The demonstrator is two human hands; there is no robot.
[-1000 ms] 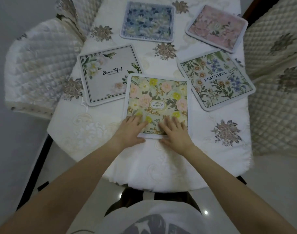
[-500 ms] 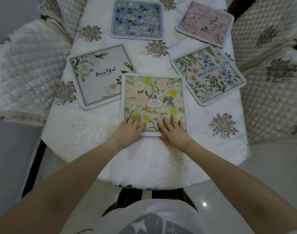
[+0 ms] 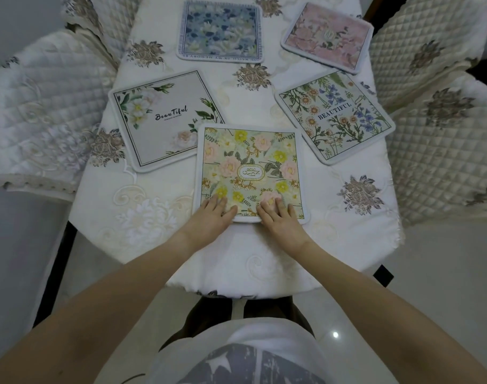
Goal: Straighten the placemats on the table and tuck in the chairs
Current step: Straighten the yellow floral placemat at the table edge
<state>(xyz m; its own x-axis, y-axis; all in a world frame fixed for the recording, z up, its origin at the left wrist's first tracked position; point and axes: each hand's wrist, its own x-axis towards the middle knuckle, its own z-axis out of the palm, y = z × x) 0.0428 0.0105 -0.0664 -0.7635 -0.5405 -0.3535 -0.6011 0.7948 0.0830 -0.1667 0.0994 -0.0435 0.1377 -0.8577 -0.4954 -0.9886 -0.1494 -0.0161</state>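
A table under a white embroidered tablecloth carries five floral placemats, with quilted chairs at its left side and right side. Nearest the front edge lies the yellow-and-pink placemat, its oval badge reading "GARDEN"; its far left corner overlaps the grey placemat, which reads "BeauTiful" and sits tilted toward the left edge. Toward the right edge, the wildflower placemat reads "BEAUTIFUL" and is also tilted. At the far end lie a blue placemat, with small border lettering too fine to read surely, and a pink placemat near the far right corner. The left hand and right hand lie flat, fingers spread loosely, pressing the near edge of the yellow-and-pink placemat without gripping it.
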